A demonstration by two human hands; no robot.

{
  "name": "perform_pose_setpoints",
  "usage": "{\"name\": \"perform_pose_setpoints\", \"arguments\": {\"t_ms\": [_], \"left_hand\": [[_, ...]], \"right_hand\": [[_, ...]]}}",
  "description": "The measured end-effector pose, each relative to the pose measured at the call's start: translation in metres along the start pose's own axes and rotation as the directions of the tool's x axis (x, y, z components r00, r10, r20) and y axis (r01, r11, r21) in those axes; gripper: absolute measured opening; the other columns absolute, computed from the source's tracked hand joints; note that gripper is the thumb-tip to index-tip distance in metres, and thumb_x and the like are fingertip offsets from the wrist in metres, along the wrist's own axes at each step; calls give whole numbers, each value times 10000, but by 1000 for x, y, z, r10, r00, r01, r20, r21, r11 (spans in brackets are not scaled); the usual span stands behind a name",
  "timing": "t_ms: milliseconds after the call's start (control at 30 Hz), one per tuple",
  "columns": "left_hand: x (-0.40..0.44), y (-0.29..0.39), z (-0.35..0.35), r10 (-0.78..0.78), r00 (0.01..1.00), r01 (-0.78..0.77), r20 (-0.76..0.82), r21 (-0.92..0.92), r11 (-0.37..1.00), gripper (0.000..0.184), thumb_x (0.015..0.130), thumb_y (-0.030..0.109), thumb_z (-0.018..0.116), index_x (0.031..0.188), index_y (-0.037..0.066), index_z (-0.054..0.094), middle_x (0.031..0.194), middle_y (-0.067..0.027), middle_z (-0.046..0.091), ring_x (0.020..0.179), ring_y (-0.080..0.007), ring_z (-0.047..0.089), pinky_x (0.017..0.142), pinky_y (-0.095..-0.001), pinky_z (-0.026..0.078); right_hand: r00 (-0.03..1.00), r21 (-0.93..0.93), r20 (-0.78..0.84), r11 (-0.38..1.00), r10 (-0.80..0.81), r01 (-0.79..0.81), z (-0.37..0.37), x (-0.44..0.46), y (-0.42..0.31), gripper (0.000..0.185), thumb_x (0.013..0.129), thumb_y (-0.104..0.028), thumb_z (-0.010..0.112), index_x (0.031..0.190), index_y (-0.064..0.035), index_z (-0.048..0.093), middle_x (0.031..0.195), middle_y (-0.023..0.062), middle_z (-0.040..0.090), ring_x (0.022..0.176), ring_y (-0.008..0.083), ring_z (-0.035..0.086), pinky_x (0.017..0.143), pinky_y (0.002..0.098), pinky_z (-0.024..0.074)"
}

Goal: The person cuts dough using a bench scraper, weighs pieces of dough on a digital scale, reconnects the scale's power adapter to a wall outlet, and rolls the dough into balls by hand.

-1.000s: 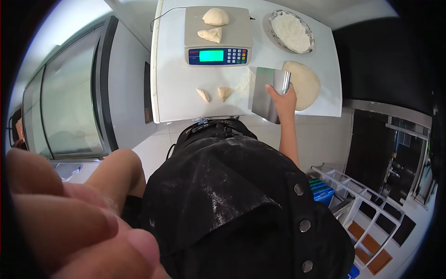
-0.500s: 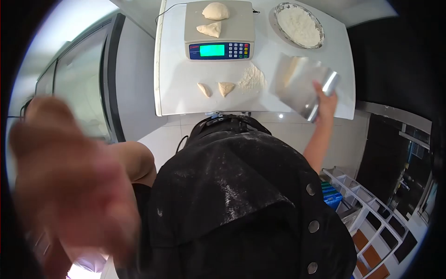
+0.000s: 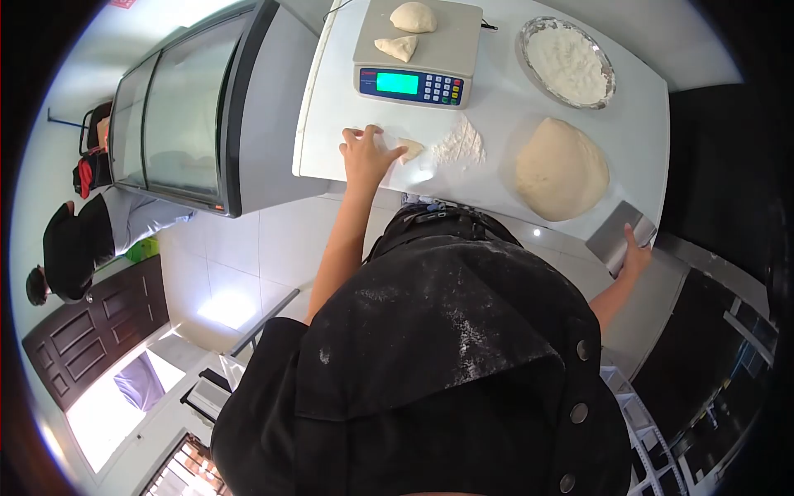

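Observation:
My left hand [image 3: 368, 157] reaches down to the table with its fingers spread. Its thumb meets the edge of a small dough piece [image 3: 410, 150]; a second small piece seen there before is hidden under the hand. At the right edge of the table, my right hand [image 3: 635, 253] grips a metal dough scraper [image 3: 614, 237]. Beside the scraper lies a large smooth mound of dough [image 3: 562, 169]. On the digital scale [image 3: 364, 51] rest a rounded dough lump [image 3: 413, 16] and a triangular dough piece [image 3: 397, 48].
A round metal bowl of flour [image 3: 610, 87] stands at the back right of the white table [image 3: 322, 153]. Loose flour [image 3: 460, 142] dusts the middle. A glass-doored cabinet [image 3: 186, 107] is on the left, with another person [image 3: 78, 240] beyond it.
My left hand has come from close to the camera down to the small dough pieces. My right hand has drawn the scraper off the large dough towards the right edge, uncovering the dough.

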State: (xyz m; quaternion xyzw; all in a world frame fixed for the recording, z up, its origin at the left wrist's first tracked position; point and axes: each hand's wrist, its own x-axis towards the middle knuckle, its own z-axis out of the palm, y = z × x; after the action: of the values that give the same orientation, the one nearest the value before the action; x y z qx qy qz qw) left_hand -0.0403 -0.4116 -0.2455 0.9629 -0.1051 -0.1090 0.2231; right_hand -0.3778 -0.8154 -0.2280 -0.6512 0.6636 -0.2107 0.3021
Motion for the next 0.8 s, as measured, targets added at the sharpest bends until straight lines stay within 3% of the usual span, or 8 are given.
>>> {"name": "perform_pose_setpoints", "arguments": {"t_ms": [133, 300, 467, 600, 667, 767, 800], "left_hand": [[0, -1, 12, 7, 1000, -7, -1, -114, 993, 476, 634, 334, 773, 991, 57, 623, 1037, -181, 441, 933, -349, 455, 787, -401, 455], [-12, 4, 23, 53, 981, -80, -185, -141, 987, 359, 627, 295, 770, 848, 38, 651, 1019, -168, 447, 915, -330, 464, 779, -372, 450], [-8, -1, 36, 189, 939, -179, -287, 63, 982, 317, 633, 278, 762, 804, 40, 642, 961, -158, 505, 836, -295, 519, 727, -363, 465], [-5, -16, 27, -193, 967, 110, -167, -408, 906, 272, 653, 230, 756, 750, 19, 614, 870, -140, 566, 706, -246, 576, 628, -334, 478], [-10, -17, 17, -231, 963, 81, -142, -661, 746, 258, 679, 151, 772, 814, 4, 608, 849, -127, 594, 636, -213, 606, 600, -275, 521], [-11, 42, -6, -187, 978, 47, -95, -769, 637, 299, 702, 114, 759, 912, -1, 580, 876, -106, 591, 682, -206, 616, 607, -246, 526], [-6, 60, 0, -68, 995, -21, -78, -800, 599, 371, 703, 111, 760, 994, 7, 555, 909, -105, 590, 699, -213, 622, 589, -247, 523]], "right_hand": [[999, -90, 50, 996, -6, 11, 18, 42, 24, 755, 624, -508, 745, 1060, 76, 545, 1000, 196, 617, 893, 288, 605, 832, 330, 464], [993, -175, 115, 983, -34, 54, 42, 84, 41, 840, 606, -606, 720, 1046, 87, 541, 993, 208, 612, 903, 308, 600, 840, 338, 457], [984, -129, 152, 985, -97, 117, 64, 100, 25, 863, 601, -620, 717, 1054, 92, 535, 996, 210, 610, 907, 312, 600, 842, 342, 456], [982, -106, 153, 986, -115, 132, 69, 104, 27, 882, 596, -631, 715, 1060, 96, 530, 998, 212, 609, 911, 316, 599, 843, 346, 456], [984, -104, 143, 987, -105, 120, 66, 102, 37, 891, 594, -637, 714, 1063, 98, 527, 999, 213, 609, 913, 318, 599, 844, 348, 456], [988, -105, 121, 989, -96, 108, 59, 100, 47, 905, 591, -645, 712, 1068, 101, 523, 1000, 215, 608, 915, 320, 598, 845, 351, 456], [988, -107, 124, 988, -97, 110, 58, 99, 47, 905, 591, -645, 712, 1068, 101, 523, 1000, 215, 608, 915, 320, 598, 845, 351, 456]]}}
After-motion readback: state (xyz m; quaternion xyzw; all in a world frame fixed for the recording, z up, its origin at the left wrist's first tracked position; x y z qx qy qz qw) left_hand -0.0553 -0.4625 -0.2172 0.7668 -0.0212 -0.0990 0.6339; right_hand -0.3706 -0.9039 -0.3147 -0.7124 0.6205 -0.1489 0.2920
